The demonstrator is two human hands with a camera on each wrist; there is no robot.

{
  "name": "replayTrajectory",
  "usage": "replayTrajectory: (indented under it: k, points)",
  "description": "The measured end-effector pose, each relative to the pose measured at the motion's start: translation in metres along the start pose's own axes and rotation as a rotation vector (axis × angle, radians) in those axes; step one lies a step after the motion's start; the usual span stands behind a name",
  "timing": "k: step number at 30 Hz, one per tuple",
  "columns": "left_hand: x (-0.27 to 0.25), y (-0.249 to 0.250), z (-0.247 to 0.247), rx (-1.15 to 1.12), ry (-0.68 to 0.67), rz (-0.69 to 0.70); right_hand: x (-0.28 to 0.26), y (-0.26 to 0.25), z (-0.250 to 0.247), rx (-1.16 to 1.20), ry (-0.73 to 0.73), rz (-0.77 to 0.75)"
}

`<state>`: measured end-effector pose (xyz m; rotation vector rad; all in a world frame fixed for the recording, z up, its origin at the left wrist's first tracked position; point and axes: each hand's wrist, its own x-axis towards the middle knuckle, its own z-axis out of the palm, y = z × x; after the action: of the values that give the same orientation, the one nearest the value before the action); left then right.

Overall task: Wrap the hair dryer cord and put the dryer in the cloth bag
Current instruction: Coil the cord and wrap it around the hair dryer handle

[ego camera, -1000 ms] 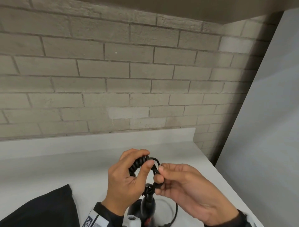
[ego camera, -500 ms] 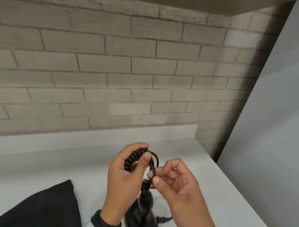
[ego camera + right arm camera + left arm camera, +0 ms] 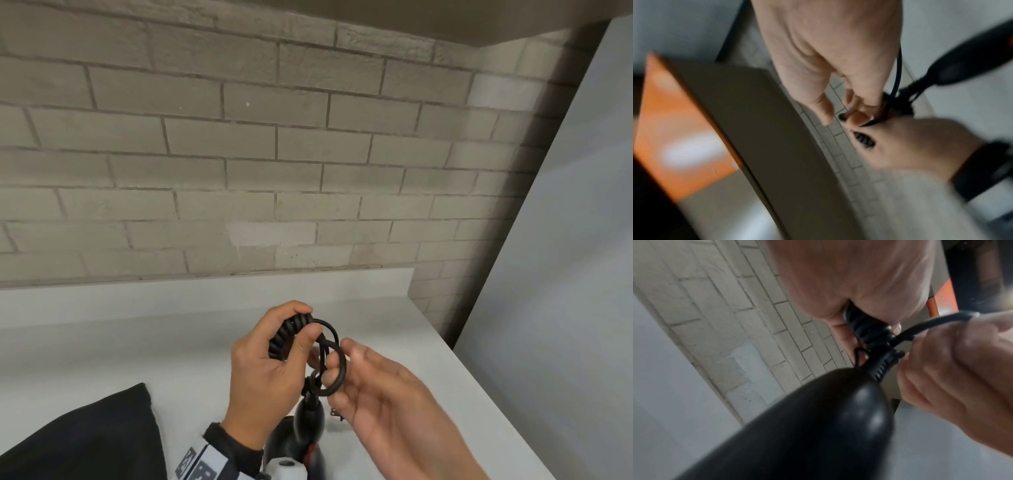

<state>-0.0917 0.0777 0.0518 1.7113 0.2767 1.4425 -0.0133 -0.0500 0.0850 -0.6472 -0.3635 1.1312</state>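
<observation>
The black hair dryer (image 3: 308, 423) hangs handle-up low in the head view, its body cut off by the frame edge. My left hand (image 3: 305, 323) grips the coiled cord (image 3: 287, 334) bunched above the handle. My right hand (image 3: 337, 368) has its fingers curled round a loop of the smooth cord (image 3: 339, 346) just right of the coil. The plug (image 3: 337, 413) shows behind my right palm. In the left wrist view the dryer handle (image 3: 818, 426) fills the foreground with the coil (image 3: 869, 331) above it. The black cloth bag (image 3: 85, 442) lies at lower left.
A white counter (image 3: 428, 359) runs to a low backsplash under a grey brick wall (image 3: 239, 154). Its right edge drops off beside a pale panel (image 3: 565, 274). An overhead shelf (image 3: 766, 129) with an orange side shows in the right wrist view.
My right hand has turned palm-up and drawn the smooth cord into a wider loop beside the coil. The left hand keeps its grip on the coil; the trailing cord and plug have come up.
</observation>
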Motion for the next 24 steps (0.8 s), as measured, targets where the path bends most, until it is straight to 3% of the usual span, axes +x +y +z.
replayTrajectory:
  k: [7,10,14,16,19,22,24]
  points:
    - [-0.002,0.000,-0.001,-0.037,0.031,-0.080,0.000,0.062,-0.021,-0.992,0.184,-0.655]
    - [-0.003,-0.002,0.001,-0.030,0.016,-0.054,0.001,0.064,-0.024,-1.095,0.220,-0.831]
    - [-0.001,-0.007,0.000,-0.036,0.030,-0.051,-0.006,0.049,-0.014,-0.857,0.267,-0.607]
    - [0.000,-0.011,-0.002,-0.016,0.042,-0.050,-0.011,0.036,-0.010,-0.576,0.241,-0.490]
    - [0.003,-0.016,-0.006,-0.003,0.038,-0.057,-0.023,0.009,-0.007,-0.065,0.185,-0.184]
    - [0.003,-0.012,-0.006,0.004,0.026,-0.057,-0.031,-0.012,-0.012,-0.045,0.127,0.007]
    - [0.002,-0.010,-0.004,-0.021,0.029,-0.081,-0.028,-0.014,-0.019,-0.150,0.180,-0.055]
